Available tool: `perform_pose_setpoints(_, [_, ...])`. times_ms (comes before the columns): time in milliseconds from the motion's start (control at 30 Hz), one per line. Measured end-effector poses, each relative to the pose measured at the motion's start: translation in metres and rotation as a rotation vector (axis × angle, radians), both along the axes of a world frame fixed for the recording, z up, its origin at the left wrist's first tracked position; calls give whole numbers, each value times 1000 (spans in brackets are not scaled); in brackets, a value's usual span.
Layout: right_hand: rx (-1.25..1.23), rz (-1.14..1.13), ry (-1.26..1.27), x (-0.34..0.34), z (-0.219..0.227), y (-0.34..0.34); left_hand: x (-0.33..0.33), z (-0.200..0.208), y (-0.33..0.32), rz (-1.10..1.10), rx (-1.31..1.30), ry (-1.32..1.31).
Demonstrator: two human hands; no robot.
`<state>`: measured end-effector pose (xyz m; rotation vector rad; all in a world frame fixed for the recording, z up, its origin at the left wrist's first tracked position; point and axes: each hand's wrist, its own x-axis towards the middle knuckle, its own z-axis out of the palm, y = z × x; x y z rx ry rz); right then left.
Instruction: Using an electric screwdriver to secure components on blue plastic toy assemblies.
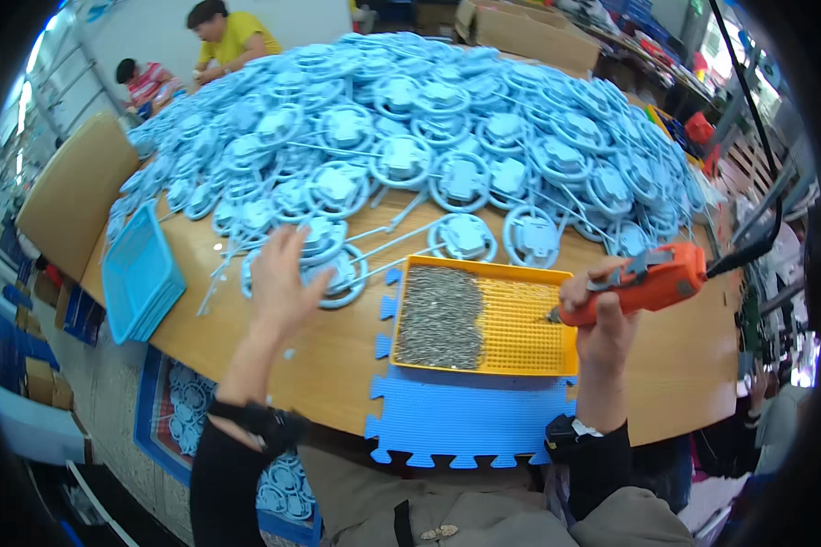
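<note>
My left hand (281,284) is spread open, fingers apart, reaching over a light blue round plastic part (337,264) with a long thin stem at the near edge of a big heap. My right hand (602,319) grips an orange electric screwdriver (648,284), its tip pointing left over the yellow tray (529,333). A grey heap of small screws (441,316) fills the tray's left half. The tray rests on a blue foam puzzle mat (465,410).
A large pile of light blue round parts (447,128) covers the far wooden table (675,365). A blue plastic basket (139,273) lies at the left edge. Two people sit at the far left. Cardboard boxes (529,32) stand behind. A crate of blue parts (192,419) sits on the floor.
</note>
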<state>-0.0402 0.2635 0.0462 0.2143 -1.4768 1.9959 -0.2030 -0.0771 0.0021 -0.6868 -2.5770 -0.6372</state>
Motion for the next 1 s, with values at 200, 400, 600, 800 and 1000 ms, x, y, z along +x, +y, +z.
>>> perform_pose_setpoints(200, [14, 2, -77, -26, -6, 11, -104, -8, 28, 178, -161, 69])
perform_pose_setpoints(400, [37, -56, -63, -35, -16, 23, -103, -17, 48, 132, -134, -89])
perform_pose_setpoints(600, [-8, -45, -83, -39, -23, 24, -66, -12, 32, 78, -197, -131])
perform_pose_setpoints(800, [-15, -47, -89, -40, -23, 23, -53, 6, 52, 164, -253, -215])
perform_pose_setpoints(1000, [-32, -71, -56, -41, -20, 15, -51, 15, 56, 241, -273, -222])
